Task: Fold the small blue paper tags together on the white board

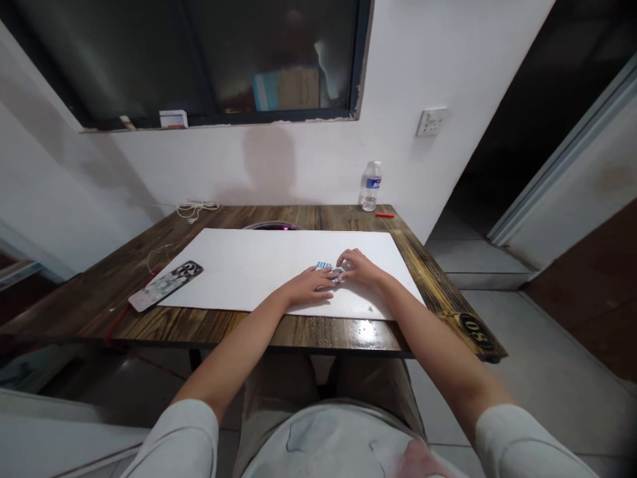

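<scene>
A small blue-and-white packet (323, 265) lies on a white board near its front right part. My left hand (311, 287) rests over it, fingers stretched out and partly covering it. From the right, my right hand (359, 267) reaches the packet's right end with thumb and forefinger bent around it. Much of the packet is hidden under the fingers, so its exact shape cannot be made out. The white board (249, 265) lies flat beneath both hands.
A wooden table (164, 325) carries the board. On its left are a phone (166, 285) and a white cable (196, 207). Towards the back right stand a water bottle (371, 187) and a red stick-like object (385, 215). Behind the board a round dark object (273, 226) shows partly.
</scene>
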`<state>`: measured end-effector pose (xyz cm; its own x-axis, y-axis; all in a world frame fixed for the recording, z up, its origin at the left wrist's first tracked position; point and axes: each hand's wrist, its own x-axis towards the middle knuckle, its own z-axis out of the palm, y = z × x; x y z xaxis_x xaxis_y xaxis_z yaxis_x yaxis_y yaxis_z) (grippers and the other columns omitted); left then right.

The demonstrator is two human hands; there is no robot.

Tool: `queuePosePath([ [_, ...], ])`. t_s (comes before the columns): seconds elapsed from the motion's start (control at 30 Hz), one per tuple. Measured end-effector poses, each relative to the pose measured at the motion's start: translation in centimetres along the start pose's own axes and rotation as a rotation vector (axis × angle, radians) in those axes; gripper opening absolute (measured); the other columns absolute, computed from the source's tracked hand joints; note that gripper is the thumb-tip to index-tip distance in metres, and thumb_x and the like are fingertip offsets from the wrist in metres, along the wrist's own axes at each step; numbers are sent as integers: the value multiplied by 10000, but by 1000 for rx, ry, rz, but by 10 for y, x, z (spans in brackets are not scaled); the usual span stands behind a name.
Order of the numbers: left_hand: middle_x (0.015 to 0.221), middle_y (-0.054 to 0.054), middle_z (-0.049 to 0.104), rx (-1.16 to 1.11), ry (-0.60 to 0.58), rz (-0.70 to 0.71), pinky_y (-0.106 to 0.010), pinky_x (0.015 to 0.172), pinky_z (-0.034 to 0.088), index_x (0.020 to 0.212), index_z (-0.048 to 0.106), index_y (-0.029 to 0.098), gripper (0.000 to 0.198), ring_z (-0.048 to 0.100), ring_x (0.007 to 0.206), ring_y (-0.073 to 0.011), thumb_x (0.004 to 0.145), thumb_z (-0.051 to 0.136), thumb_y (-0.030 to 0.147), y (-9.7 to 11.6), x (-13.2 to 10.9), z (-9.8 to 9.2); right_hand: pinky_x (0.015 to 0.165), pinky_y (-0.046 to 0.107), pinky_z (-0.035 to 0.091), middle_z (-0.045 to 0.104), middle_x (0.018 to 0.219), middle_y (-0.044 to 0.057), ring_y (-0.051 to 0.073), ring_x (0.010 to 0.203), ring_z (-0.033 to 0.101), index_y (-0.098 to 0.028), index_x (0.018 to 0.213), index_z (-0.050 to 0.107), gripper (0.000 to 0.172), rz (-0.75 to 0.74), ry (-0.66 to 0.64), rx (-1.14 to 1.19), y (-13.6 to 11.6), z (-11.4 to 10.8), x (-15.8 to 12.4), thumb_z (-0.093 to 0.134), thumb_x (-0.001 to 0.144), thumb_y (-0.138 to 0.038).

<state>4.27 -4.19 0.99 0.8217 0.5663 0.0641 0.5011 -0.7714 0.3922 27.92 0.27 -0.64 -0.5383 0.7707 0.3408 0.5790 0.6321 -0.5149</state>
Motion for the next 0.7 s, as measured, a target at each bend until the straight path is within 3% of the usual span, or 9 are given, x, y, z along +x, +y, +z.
queuePosePath([
  [0.1, 1492, -31, 465, 73, 41, 20, -449, 1149, 260, 1283, 617, 308, 376, 339, 1432, -254, 915, 577, 372, 6, -7, 2, 876, 376, 438, 669, 943, 56, 246, 965, 548, -235, 851, 695, 126, 32, 38, -2, 1, -3, 3, 713, 809, -352],
  [0.2, 1390, -68, 576, 187, 129, 13, -430, 1106, 355, 1234, 655, 252, 339, 454, 1358, -259, 943, 504, 335, 12, -21, 9, 868, 381, 445, 679, 920, 61, 248, 950, 559, -237, 837, 698, 126, 46, 83, 2, 1, -4, 6, 662, 857, -356],
  [0.4, 1230, -124, 677, 346, 349, -286, -435, 1026, 457, 1083, 715, 196, 364, 603, 1191, -281, 959, 415, 362, 18, -55, 18, 839, 380, 454, 693, 914, 56, 239, 927, 566, -236, 845, 705, 180, 50, 122, 14, 0, -2, 7, 627, 893, -392],
  [0.53, 1309, -154, 624, 412, 365, -507, -469, 1040, 427, 1235, 633, 179, 435, 525, 1274, -332, 940, 433, 429, 15, -56, 14, 878, 409, 454, 720, 946, 77, 249, 943, 583, -230, 847, 738, 170, -4, 60, -1, -6, 0, 7, 629, 893, -352],
  [0.7, 1552, -212, 320, 383, 181, -608, -574, 1119, 264, 1452, 417, 148, 721, 229, 1451, -409, 901, 434, 613, -1, -35, 7, 945, 361, 456, 740, 1065, 23, 221, 1057, 606, -283, 962, 764, 170, -247, -125, 77, -18, 1, 3, 604, 904, -292],
])
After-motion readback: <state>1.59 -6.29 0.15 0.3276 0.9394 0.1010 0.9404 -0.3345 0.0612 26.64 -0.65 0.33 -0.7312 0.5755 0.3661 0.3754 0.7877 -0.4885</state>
